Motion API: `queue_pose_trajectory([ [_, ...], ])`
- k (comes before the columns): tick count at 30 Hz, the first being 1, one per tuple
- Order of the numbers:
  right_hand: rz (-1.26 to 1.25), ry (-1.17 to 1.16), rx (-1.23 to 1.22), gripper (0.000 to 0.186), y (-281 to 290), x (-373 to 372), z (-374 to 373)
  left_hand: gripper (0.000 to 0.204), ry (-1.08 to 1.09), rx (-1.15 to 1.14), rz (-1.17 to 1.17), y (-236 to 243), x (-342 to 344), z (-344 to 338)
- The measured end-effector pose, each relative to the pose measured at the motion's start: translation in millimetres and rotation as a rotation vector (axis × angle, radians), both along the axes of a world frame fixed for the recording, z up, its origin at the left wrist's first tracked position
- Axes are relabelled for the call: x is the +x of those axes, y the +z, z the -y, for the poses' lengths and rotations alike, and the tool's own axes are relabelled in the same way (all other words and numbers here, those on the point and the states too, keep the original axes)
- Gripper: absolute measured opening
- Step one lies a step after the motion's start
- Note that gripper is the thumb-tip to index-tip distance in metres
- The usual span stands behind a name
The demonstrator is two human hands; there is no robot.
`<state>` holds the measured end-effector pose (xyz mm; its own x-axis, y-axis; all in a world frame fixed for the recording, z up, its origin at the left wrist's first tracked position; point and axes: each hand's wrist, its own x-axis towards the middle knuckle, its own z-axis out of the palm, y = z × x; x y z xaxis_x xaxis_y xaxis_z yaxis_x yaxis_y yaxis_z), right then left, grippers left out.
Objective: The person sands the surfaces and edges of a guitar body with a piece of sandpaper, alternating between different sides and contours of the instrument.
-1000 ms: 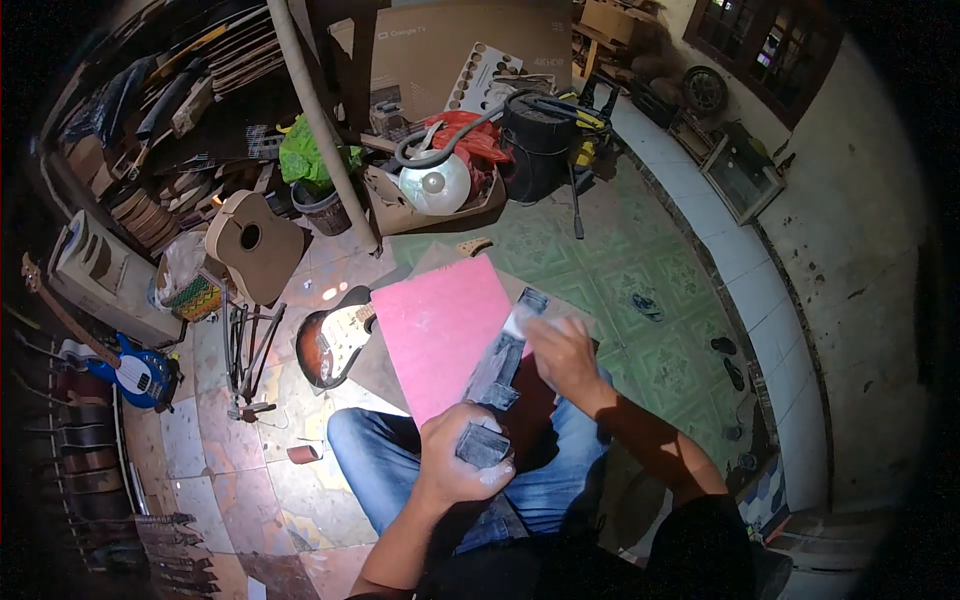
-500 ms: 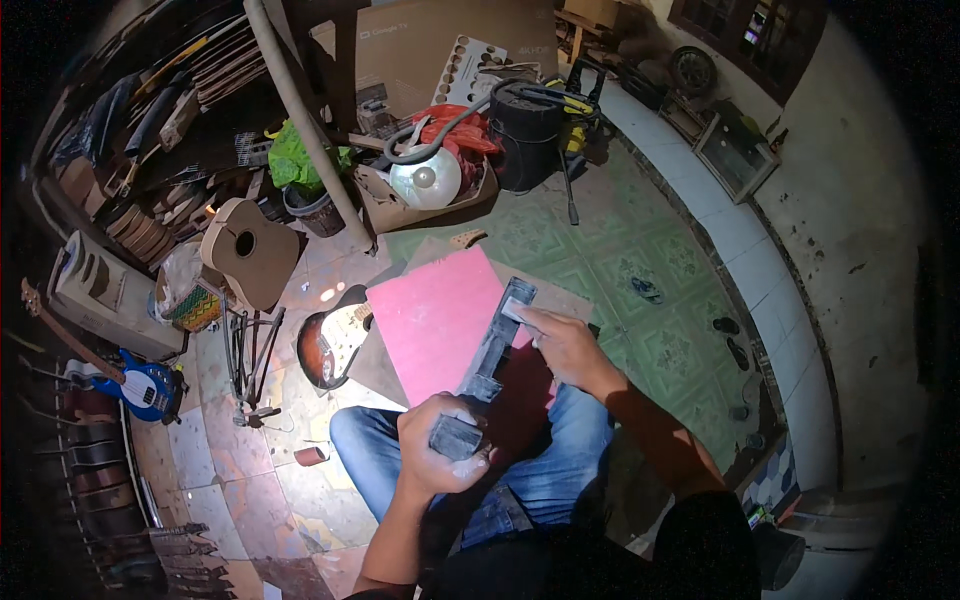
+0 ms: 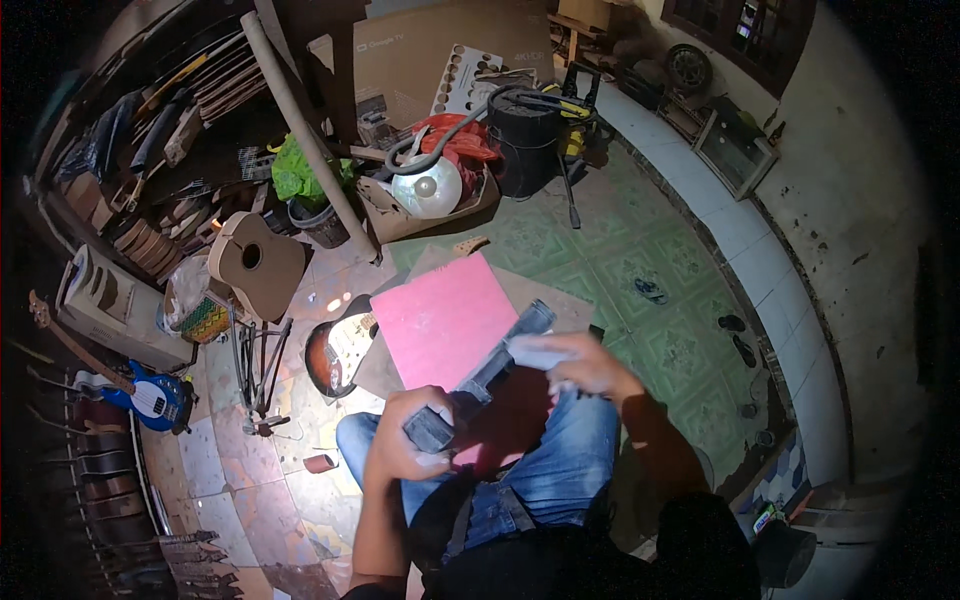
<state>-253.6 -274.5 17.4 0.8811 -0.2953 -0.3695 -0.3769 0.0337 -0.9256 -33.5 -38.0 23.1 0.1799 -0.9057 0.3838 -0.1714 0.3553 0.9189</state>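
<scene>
My left hand (image 3: 393, 450) is wrapped round the near end of a long, dark grey, dusty bar (image 3: 498, 368) with a blocky end and a hollowed stretch. The bar slants up and to the right over my lap. At its far part, my right hand (image 3: 592, 370) grips a pale flat block (image 3: 538, 354); motion blurs it, and whether it touches the bar I cannot tell. Below the bar lies a pink sheet (image 3: 440, 318), reaching from my jeans (image 3: 578, 450) outward.
A sunburst electric guitar body (image 3: 335, 355) lies left of the sheet. Beyond it stand an acoustic guitar body (image 3: 255, 262), a folded metal stand (image 3: 262, 375) and a blue guitar (image 3: 158, 400). A box with a white globe (image 3: 427, 190) and a black bucket (image 3: 523, 150) stand at the back.
The bar has tilted further to the right, and my left hand has shifted slightly left. My right hand with the pale block has moved right and nearer to me.
</scene>
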Motion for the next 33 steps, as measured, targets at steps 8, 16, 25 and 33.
queue_pose_trajectory([
  [8, 0.281, -0.279, -0.218, 0.068, 18.7, -37.6, 5.1, 0.071, -0.418, -0.008, -0.241, -18.3, 83.8, 14.9],
  [16, 0.478, -0.155, -0.328, 0.042, -27.8, -2.7, -37.2, 0.073, 0.565, -0.045, -0.336, -83.8, 90.0, 53.1],
  [25, 0.563, -0.318, -0.429, 0.032, -28.8, 30.6, -100.9, 0.071, 0.538, 0.06, -0.407, -74.9, 20.3, 82.0],
  [33, 0.401, -0.43, 0.082, 0.031, -36.6, 48.7, -109.5, 0.071, 0.966, -0.138, -0.152, -82.4, -99.8, 57.7],
])
